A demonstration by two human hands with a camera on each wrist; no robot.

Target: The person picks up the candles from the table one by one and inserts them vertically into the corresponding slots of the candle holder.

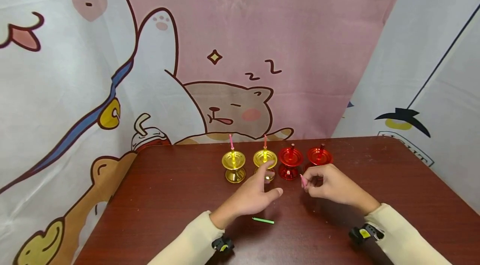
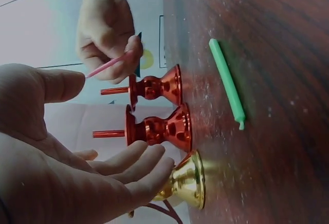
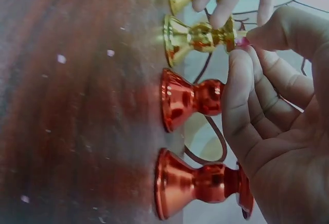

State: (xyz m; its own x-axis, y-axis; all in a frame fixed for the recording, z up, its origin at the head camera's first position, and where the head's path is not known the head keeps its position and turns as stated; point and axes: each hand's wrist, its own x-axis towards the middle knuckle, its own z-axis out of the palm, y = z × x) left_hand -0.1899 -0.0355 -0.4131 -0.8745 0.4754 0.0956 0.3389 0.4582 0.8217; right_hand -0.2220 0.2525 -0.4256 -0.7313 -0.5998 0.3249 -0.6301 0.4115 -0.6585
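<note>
head view: you have four footed candle holders in a row towards the back of the dark brown table (image 1: 168,198). the leftmost gold candle holder (image 1: 235,175) has an upright pink candle (image 1: 231,141) standing in its central tube, and the second gold candle holder (image 1: 258,160) bears a coral candle (image 1: 265,142) in the same way. a slim red tube rises from the dish of the inner red candle holder (image 1: 288,172) and likewise from the outer red candle holder (image 1: 313,158).

your right hand (image 1: 331,183) pinches a held pink candle (image 2: 107,66) between thumb and fingertips, above the table and in front of the outer red candle holder. your left hand (image 1: 253,198) has its fingers stretched out and thumb spread well away, with nothing in its grasp; it hangs in front of the second gold candle holder, and you cannot tell whether a fingertip touches it. a green candle (image 1: 263,220) lies flat on the table, near your left wrist.

from the head, your right hand covers most of the outer red candle holder below its dish. part of the held pink candle is lost in your fingers, and the right wrist view gives just a blurred pink bit there. that view also hides the inner red candle holder's dish behind your right hand. in the left wrist view, your left fingers cover much of one gold holder.
</note>
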